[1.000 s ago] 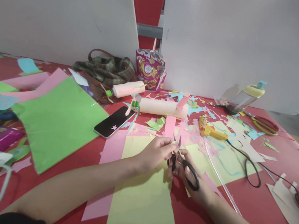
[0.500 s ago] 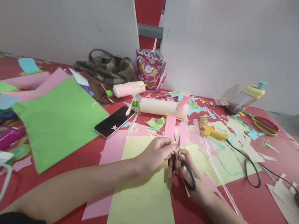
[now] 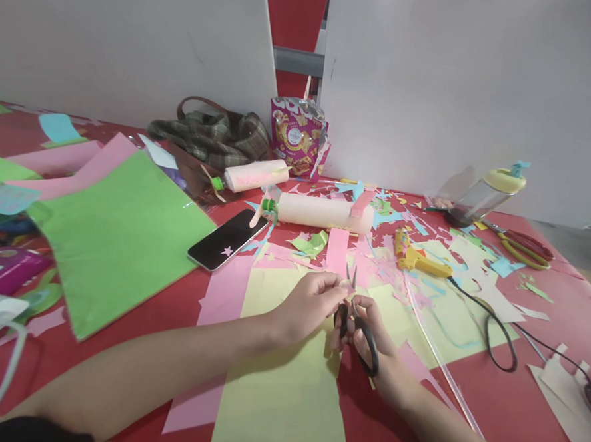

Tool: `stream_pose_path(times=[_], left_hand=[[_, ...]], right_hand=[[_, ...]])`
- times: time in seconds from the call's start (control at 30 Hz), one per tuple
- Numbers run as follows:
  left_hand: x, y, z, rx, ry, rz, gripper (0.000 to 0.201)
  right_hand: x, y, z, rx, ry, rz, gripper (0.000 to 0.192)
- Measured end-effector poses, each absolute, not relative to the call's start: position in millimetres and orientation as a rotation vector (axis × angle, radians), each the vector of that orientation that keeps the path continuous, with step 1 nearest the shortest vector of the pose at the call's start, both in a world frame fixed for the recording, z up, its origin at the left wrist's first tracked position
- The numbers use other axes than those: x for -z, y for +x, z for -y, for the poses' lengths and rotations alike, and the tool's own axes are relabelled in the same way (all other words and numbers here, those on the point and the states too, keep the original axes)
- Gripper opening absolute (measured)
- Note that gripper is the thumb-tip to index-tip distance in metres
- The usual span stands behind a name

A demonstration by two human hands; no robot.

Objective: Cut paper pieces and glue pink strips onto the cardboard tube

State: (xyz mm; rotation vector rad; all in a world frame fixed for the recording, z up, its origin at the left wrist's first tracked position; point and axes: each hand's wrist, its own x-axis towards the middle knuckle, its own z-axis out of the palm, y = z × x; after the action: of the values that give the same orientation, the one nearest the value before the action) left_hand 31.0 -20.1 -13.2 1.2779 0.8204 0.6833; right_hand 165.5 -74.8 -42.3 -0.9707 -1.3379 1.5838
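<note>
Right hand: the right hand (image 3: 378, 349) is closed through the loops of the black scissors (image 3: 357, 321), which are gripped firmly above the near-middle of the desk (image 3: 524, 408).
Left hand: the left hand (image 3: 310, 302) is pinched shut on a small paper piece (image 3: 344, 284); what shape the piece has cannot be told.
Scissors axis: the blades are pointed up and away from the person, slightly parted at the tips, with the handles toward the near edge.
Key relation: the paper piece is held just at the blade tips, to the left of the right hand and touching or almost touching the blades; the left hand is the nearer one to it.
Beneath the hands: a yellow sheet (image 3: 279, 393) is laid flat, with a pink sheet (image 3: 221, 296) beside it on its left.
Left side: a green sheet (image 3: 119, 237) and a phone (image 3: 227, 239) are seen.
Far side: a paper-wrapped tube (image 3: 321, 212) is lain crosswise.
Right side: a yellow glue gun (image 3: 416, 255) and its cable are seen among scraps.
</note>
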Motion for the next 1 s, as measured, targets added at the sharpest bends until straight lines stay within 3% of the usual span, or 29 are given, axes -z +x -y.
stream_pose_path(times=[1.0], left_hand=[[14.1,30.5,18.1,-0.642,1.244,-0.824,0.028]], right_hand=[[41.9,164.6,74.2,-1.599,-0.992,1.321,0.029]])
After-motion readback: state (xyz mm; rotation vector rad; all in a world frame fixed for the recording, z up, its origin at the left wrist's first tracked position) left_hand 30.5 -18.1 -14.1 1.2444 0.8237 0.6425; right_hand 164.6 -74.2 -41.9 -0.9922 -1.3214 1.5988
